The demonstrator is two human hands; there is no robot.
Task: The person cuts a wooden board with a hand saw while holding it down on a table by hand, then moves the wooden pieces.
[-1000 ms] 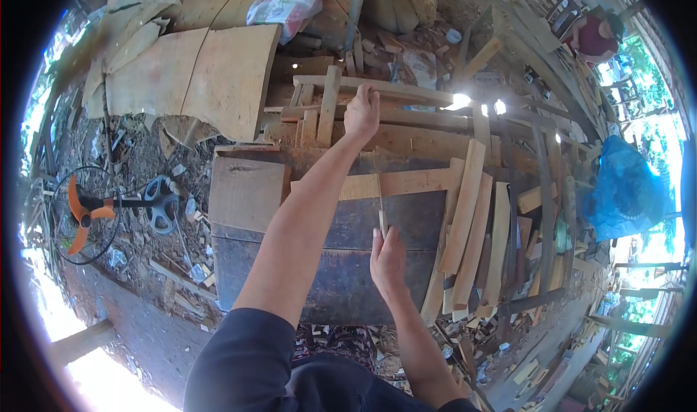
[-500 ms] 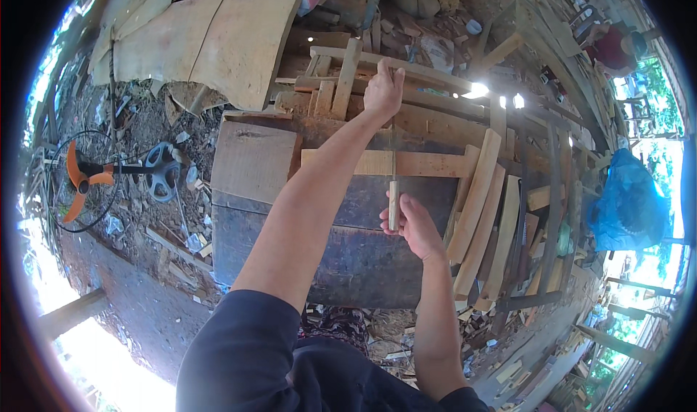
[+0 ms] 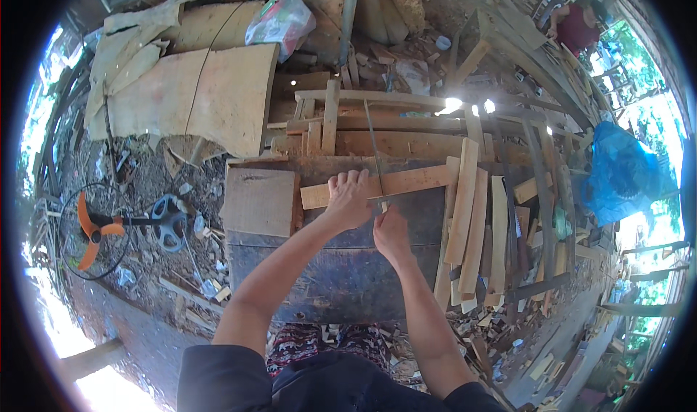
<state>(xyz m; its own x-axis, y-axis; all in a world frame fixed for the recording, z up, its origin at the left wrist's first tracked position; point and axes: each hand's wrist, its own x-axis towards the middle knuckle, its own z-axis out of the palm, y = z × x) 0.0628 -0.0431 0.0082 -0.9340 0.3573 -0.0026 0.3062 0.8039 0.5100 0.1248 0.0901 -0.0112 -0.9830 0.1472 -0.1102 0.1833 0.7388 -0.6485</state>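
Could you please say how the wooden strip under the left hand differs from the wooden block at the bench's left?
The strip is long and narrow; the block is broad and squarish. The strip looks paler, the block browner. The left hand is on the strip and a thin blade crosses it, while no hand touches the block. Both are wood, on the dark bench.

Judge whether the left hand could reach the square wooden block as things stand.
Probably yes: the left hand rests on the pale plank, close to the square wooden block, with only the plank's end between them.
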